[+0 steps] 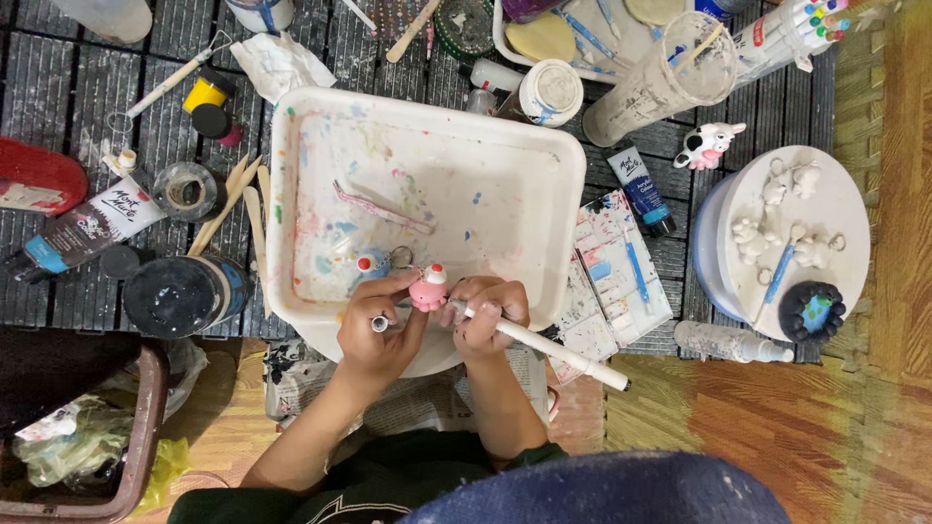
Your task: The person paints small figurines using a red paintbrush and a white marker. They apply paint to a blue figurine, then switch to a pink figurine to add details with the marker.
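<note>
The left hand point(377, 325) pinches a little pink figure point(428, 291) over the near edge of the white tray point(291, 209), and the right hand point(488, 312), just beside it, grips a white pen point(544, 344) whose tip seems to point left at the figure.

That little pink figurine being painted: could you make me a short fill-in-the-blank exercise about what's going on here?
1. The left hand holds a small figurine whose body is ____.
2. The right hand grips a ____ paint pen.
3. Both hands work over the near rim of a white ____ smeared with paint.
4. A pair of pink ____ lies inside it.

Missing words: pink; white; tray; tweezers
</note>
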